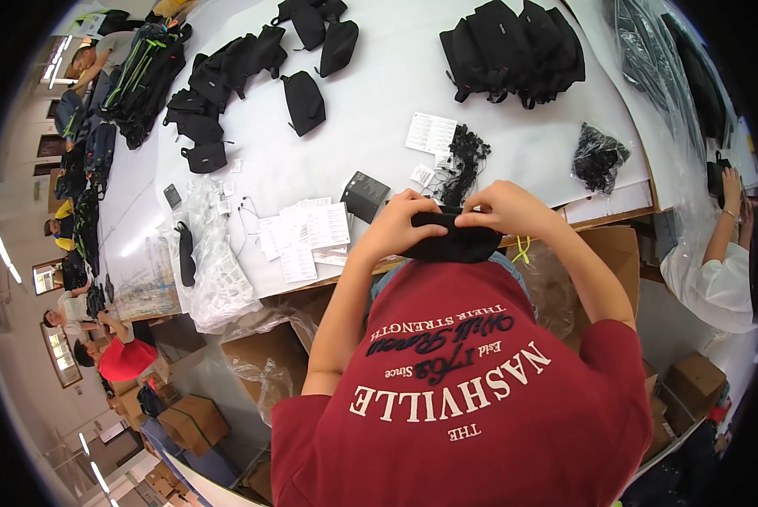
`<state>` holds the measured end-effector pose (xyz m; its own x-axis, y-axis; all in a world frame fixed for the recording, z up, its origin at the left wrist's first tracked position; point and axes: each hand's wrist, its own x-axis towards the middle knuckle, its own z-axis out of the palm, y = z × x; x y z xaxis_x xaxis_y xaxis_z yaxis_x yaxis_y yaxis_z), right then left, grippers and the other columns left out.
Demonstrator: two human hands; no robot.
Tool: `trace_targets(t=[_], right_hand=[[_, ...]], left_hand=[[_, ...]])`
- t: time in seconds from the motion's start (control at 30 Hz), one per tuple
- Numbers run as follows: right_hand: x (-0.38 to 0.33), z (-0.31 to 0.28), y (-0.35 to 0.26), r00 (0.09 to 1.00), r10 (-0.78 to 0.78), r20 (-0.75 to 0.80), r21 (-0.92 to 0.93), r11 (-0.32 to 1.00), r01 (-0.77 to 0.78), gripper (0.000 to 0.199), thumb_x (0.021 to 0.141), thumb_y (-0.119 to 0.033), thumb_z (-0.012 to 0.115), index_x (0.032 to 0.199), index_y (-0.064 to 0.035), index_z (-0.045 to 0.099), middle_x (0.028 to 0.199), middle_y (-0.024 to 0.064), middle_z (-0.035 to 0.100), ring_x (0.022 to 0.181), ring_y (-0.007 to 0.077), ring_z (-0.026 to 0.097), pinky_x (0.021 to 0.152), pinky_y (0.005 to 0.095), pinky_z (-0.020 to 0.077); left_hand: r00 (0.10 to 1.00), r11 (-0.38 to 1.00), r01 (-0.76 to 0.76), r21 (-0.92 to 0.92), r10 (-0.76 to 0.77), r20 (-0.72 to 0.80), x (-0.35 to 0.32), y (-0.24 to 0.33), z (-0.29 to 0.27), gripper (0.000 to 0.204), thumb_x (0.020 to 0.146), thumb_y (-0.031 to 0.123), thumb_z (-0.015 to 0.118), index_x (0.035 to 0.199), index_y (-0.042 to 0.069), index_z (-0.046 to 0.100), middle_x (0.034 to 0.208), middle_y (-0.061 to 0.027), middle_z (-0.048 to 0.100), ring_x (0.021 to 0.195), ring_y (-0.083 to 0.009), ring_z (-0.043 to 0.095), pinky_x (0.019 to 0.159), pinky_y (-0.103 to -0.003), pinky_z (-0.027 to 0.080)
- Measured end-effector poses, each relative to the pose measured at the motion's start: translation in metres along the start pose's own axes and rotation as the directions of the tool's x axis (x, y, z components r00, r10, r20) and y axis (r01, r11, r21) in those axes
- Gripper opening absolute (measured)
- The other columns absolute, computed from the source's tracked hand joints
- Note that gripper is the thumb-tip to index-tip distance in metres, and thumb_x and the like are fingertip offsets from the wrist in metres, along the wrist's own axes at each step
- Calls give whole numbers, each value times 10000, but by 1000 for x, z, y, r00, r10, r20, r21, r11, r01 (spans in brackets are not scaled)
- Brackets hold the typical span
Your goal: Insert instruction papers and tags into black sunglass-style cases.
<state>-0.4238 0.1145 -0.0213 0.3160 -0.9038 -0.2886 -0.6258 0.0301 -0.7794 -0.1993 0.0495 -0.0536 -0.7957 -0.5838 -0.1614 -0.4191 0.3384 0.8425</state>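
Note:
A black fabric pouch [456, 247] is held close to my body at the table's near edge. My left hand [406, 221] grips the left part of its upper edge, thumb pressed on the near side. On the other side my right hand [507, 211] pinches the same edge, thumb and fingers closed. The pouch's far side is hidden by my fingers. Just beyond the hands lie a bundle of black cords [467, 160] and a white printed sheet [430, 133]. A dark card [365, 196] rests left of my left hand.
Black pouches lie scattered [303, 103] at the far left and piled [514, 51] at the far right of the white table [379, 84]. White paper slips [298, 253], plastic wrapping [218, 279] and a bagged black bundle [599, 159] surround me. Cardboard boxes [607, 253] stand below; other people work nearby.

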Motion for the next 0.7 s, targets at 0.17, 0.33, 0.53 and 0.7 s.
trace_targets(t=[0.17, 0.33, 0.53, 0.7], right_hand=[[-15, 13, 1, 997, -83, 7, -230, 970, 83, 320, 761, -398, 672, 738, -80, 644, 556, 110, 551, 563, 296, 553, 559, 383, 422], [-27, 14, -5, 996, -60, -66, -308, 951, 37, 275, 768, -388, 662, 755, -113, 660, 543, 108, 556, 575, 301, 575, 569, 386, 452], [-44, 20, -18, 967, -213, -138, -323, 933, 160, 227, 760, -343, 690, 729, -119, 677, 507, 92, 534, 480, 283, 523, 502, 356, 410], [-42, 21, -17, 941, -304, -147, -430, 877, 216, 211, 764, -322, 683, 690, -128, 646, 518, 55, 552, 483, 260, 525, 523, 351, 408]], left_hand=[[963, 726, 266, -634, -233, 137, 66, -71, 5, 372, 731, 279, 742, 942, 3, 609, 961, -132, 567, 897, -256, 570, 792, -332, 465], [886, 881, 401, 253, -303, -351, 85, -124, 33, 490, 639, 307, 786, 979, 36, 560, 904, -143, 569, 838, -290, 581, 752, -355, 469], [909, 938, 267, 222, -168, -381, 81, -120, 28, 301, 712, 215, 723, 798, -7, 538, 840, -192, 594, 812, -355, 586, 717, -399, 460], [874, 913, -41, -407, -165, -457, 62, -58, -35, 179, 800, 168, 675, 857, 12, 610, 758, -22, 624, 690, -101, 553, 655, -261, 437]])
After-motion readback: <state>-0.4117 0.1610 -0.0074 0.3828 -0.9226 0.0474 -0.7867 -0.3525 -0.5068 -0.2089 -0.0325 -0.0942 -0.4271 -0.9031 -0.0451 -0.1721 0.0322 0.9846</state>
